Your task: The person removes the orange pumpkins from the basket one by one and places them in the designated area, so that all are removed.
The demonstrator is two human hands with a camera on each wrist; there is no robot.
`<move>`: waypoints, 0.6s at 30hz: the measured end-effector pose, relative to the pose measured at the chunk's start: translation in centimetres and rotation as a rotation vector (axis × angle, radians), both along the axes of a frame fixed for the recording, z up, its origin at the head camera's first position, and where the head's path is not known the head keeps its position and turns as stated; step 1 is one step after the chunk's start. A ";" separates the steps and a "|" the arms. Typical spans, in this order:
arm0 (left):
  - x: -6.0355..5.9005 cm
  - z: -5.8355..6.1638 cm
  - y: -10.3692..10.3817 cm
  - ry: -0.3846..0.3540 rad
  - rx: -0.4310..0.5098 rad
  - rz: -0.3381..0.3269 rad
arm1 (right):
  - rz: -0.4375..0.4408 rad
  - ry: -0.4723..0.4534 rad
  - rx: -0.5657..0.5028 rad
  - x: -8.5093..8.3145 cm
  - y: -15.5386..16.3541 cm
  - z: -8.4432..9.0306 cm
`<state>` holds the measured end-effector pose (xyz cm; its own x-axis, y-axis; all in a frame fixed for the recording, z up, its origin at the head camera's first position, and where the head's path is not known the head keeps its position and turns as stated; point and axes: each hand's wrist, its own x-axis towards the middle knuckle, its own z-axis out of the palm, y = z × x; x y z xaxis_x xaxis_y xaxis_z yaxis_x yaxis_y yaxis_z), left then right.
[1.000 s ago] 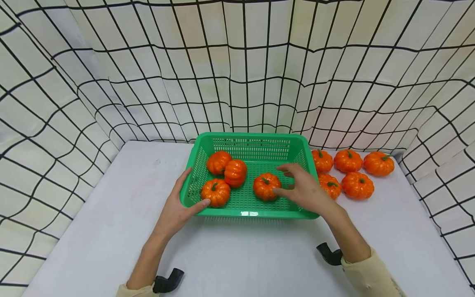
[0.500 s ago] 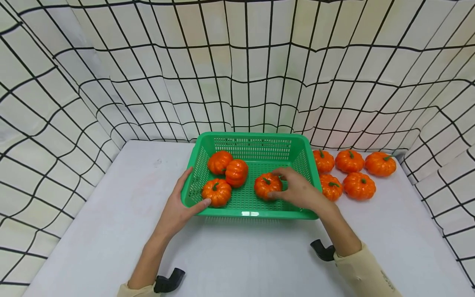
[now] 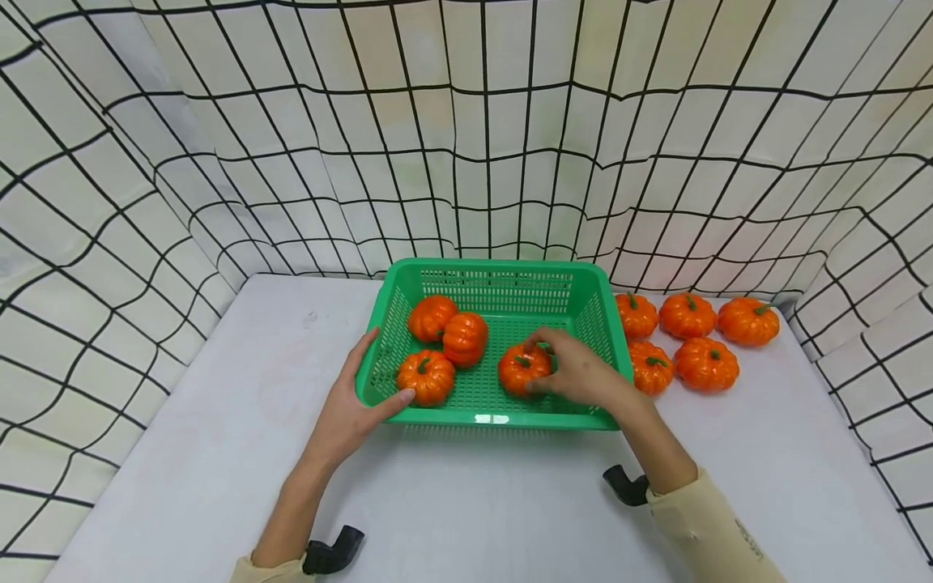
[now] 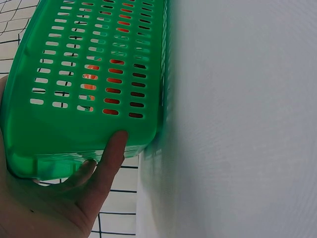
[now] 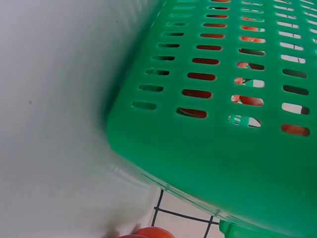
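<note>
A green plastic basket with slotted walls sits on the white table. My left hand holds its front left corner, thumb over the rim and fingers along the outer side. In the left wrist view, a finger lies against the basket's outer wall. Inside the basket, my right hand grips a small orange pumpkin between thumb and fingers. Also in the basket are three more pumpkins: one at the back, one on its side and one near the left thumb. The basket wall hides my right hand in the right wrist view.
Right of the basket, several orange pumpkins stand in two rows on the table. A black grid net over white cloth encloses the back and both sides.
My right hand has moved left onto the pumpkin and now has its fingers round it. The pumpkin has shifted very slightly. My left hand stays at the basket's corner.
</note>
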<state>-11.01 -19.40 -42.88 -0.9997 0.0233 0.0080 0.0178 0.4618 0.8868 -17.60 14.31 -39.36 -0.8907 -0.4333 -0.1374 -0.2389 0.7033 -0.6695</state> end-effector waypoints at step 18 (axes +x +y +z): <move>-0.1 0.1 0.1 -0.010 0.007 0.002 | 0.008 -0.011 0.009 0.0 0.0 -0.2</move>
<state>-11.07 -19.30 -42.76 -0.9998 0.0210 -0.0014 0.0083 0.4552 0.8904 -17.58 14.29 -39.53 -0.8857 -0.4390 -0.1514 -0.2368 0.7074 -0.6660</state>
